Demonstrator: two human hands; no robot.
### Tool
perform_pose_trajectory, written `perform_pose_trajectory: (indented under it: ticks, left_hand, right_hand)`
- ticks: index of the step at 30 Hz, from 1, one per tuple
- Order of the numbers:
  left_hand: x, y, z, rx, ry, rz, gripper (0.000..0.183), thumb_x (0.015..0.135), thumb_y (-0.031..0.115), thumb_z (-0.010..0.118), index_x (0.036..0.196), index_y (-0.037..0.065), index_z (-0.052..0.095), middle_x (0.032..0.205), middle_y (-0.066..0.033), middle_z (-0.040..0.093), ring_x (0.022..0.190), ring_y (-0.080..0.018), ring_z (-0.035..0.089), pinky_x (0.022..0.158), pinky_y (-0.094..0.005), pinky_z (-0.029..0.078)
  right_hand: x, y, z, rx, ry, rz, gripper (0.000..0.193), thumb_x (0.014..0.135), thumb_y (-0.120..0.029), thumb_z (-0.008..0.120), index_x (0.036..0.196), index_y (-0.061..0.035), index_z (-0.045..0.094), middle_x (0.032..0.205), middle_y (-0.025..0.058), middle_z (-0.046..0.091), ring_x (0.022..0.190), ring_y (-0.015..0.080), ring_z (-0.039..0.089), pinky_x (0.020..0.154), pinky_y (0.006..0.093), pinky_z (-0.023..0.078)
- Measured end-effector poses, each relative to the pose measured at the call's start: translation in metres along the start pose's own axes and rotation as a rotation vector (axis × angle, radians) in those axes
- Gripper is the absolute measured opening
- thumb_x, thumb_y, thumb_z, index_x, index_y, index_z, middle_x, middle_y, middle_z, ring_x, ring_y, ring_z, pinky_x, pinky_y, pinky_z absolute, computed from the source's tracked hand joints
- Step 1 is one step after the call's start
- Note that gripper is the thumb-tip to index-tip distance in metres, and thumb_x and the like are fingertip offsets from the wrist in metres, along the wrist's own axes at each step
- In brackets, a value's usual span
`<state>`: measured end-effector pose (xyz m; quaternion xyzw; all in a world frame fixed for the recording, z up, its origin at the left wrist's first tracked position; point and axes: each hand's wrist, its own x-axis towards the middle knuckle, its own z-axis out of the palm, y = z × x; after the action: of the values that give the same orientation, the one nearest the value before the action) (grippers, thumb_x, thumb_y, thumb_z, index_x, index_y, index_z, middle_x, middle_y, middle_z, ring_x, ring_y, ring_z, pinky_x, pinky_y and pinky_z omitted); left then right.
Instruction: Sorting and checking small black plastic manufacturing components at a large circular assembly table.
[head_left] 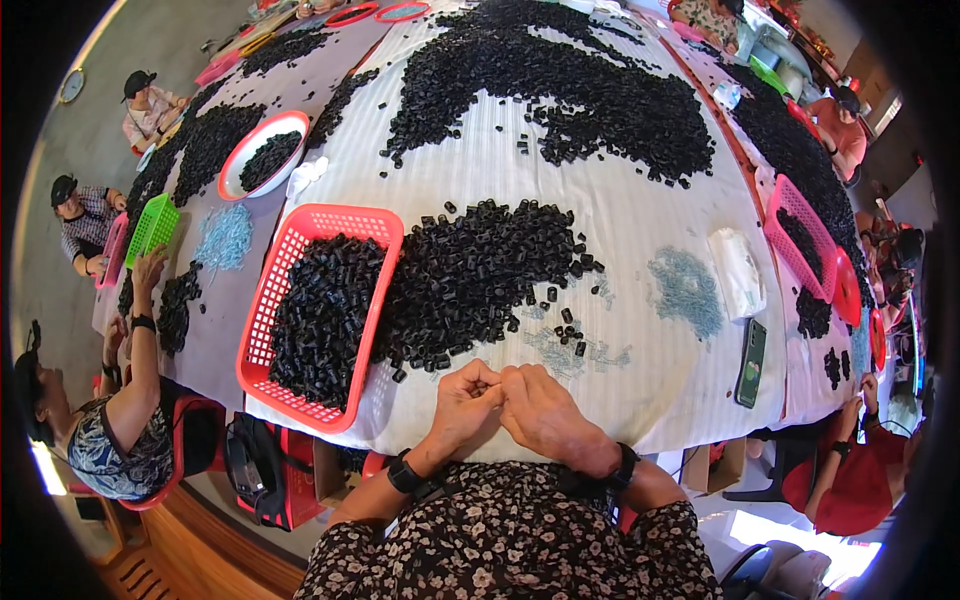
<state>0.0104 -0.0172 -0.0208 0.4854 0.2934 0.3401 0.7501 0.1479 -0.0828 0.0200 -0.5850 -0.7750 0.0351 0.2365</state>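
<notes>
My left hand [466,395] and my right hand [546,410] meet at the near edge of the white striped table [650,390], fingers curled together over something too small to make out. Just beyond them lies a big heap of small black tube pieces [480,275]. A red plastic basket [268,300] filled with the same black pieces stands to the left of the heap. A few loose black pieces [568,330] and thin pale blue bits [560,352] lie right in front of my fingers.
A pile of pale blue bits [686,288], a white folded cloth [738,270] and a dark phone [752,362] lie to the right. Another large black heap [560,90] covers the far table. Other people sit around the edges, with red baskets, a green basket [152,228] and a white bowl [262,155].
</notes>
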Motion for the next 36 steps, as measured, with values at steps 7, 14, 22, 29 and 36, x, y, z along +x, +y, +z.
perform_pose_trajectory:
  ticks: [7,14,22,29,36]
  left_hand:
    - [0.000,-0.001,0.003,0.091,0.029,0.027,0.006,0.083,-0.001,0.064,0.080,0.000,0.058,0.073,-0.0001,0.061,0.065,-0.0014,0.051,0.057,-0.0165,0.041]
    - [0.002,-0.007,0.005,0.094,0.120,0.064,0.007,0.084,-0.001,0.062,0.080,0.001,0.057,0.072,0.0003,0.059,0.062,-0.0015,0.050,0.055,-0.0166,0.041]
    - [0.000,-0.001,0.002,-0.083,0.049,-0.087,0.006,0.085,-0.005,0.057,0.081,-0.001,0.055,0.074,-0.0045,0.061,0.065,-0.0075,0.056,0.059,-0.0210,0.046]
    - [0.001,0.009,0.008,-0.123,-0.002,-0.095,0.004,0.085,-0.007,0.055,0.084,-0.004,0.055,0.079,-0.0101,0.063,0.072,-0.0137,0.061,0.068,-0.0280,0.053]
    - [0.000,0.004,0.009,-0.138,-0.008,-0.070,0.005,0.086,-0.008,0.054,0.086,-0.003,0.055,0.082,-0.0113,0.063,0.073,-0.0142,0.062,0.069,-0.0294,0.054]
  right_hand:
    - [-0.003,-0.001,0.009,0.034,0.035,0.047,0.035,0.071,-0.007,0.062,0.101,0.0047,0.047,0.082,0.0135,0.047,0.075,0.0272,0.050,0.065,0.0343,0.045]
    - [0.000,0.003,0.024,-0.031,0.103,0.042,0.027,0.070,-0.011,0.061,0.091,-0.0021,0.047,0.075,0.0091,0.048,0.070,0.0238,0.051,0.062,0.0323,0.046]
    - [0.001,0.008,0.004,0.220,0.014,0.027,0.030,0.072,-0.005,0.060,0.098,0.0010,0.047,0.081,0.0133,0.050,0.077,0.0307,0.052,0.068,0.0374,0.046]
    - [0.001,0.014,-0.005,0.566,-0.006,0.198,0.019,0.082,0.001,0.053,0.100,0.0008,0.050,0.088,0.0166,0.053,0.084,0.0335,0.055,0.072,0.0397,0.046]
    - [-0.004,0.012,0.002,0.449,0.097,0.209,0.018,0.083,0.002,0.053,0.101,-0.0011,0.054,0.085,0.0156,0.053,0.075,0.0326,0.055,0.065,0.0384,0.046]
